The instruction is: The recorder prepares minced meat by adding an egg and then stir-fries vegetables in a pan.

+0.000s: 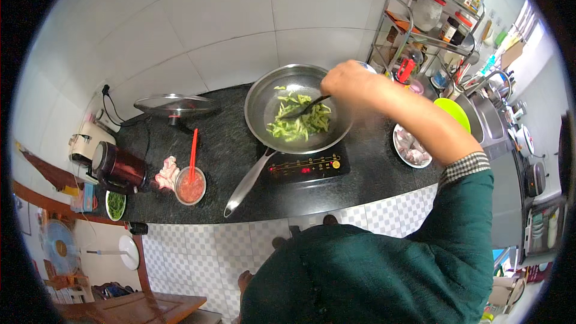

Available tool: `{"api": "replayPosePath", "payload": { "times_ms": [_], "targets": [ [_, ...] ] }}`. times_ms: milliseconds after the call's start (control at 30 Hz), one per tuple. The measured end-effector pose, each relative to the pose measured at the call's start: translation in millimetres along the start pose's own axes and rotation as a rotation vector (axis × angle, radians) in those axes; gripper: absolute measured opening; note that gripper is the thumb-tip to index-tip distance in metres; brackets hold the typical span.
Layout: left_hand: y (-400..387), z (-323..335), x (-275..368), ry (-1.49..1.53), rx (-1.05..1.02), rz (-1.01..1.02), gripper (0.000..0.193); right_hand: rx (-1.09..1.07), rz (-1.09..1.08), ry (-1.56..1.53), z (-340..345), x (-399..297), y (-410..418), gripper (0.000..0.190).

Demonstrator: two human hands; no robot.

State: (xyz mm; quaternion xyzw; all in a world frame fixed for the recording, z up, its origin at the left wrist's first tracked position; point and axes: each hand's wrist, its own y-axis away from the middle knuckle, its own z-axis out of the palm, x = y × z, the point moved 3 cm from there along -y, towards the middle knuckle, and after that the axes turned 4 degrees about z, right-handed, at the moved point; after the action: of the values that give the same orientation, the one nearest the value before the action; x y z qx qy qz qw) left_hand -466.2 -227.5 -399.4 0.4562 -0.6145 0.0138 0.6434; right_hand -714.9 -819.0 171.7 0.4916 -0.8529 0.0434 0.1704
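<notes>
My right hand (pixel 344 80) is closed on the handle of a black spatula (pixel 306 108) above the right side of a steel wok (pixel 256 117). The spatula's blade rests among chopped green vegetables (pixel 299 121) in the wok. Under the wok is a black induction cooktop (pixel 315 166) with lit red indicators; the wok's long metal handle points toward me at the lower left. My left hand (pixel 244 280) hangs low beside my body, away from the counter, mostly hidden by the green garment; its fingers do not show clearly.
Left on the dark counter (pixel 225 117) are a glass lid (pixel 175 104), a bowl of reddish minced food (pixel 191 186) with red chopsticks (pixel 193 155), a dark red kettle (pixel 119 168) and a dish of chopped greens (pixel 116 205). Rightward are a plate of raw pieces (pixel 410 147), a metal rack (pixel 407 2) and a sink (pixel 488 117).
</notes>
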Motion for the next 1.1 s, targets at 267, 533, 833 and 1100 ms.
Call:
{"api": "replayPosePath", "payload": {
  "times_ms": [267, 533, 833, 1100],
  "targets": [
    [-16.1, 16.1, 1.3, 0.233, -0.008, -0.011, 0.051, -0.210, -0.072, -0.139, -11.3, -23.6, 1.0, 0.019],
    [-13.1, 15.6, 1.4, -0.009, -0.029, -0.086, 0.049, -0.125, 0.407, -0.322, 28.5, 23.3, -47.6, 0.024],
    [-20.8, 4.9, 17.2, -0.728, -0.135, 0.617, 0.035, 0.258, 0.380, -0.930, 167.0, 9.3, -18.7, 0.038],
    [-16.9, 47.0, 114.0, 0.021, -0.027, -0.100, 0.038, -0.024, 0.548, -0.849, 157.5, 6.9, 41.2, 0.035]
  ]
}}
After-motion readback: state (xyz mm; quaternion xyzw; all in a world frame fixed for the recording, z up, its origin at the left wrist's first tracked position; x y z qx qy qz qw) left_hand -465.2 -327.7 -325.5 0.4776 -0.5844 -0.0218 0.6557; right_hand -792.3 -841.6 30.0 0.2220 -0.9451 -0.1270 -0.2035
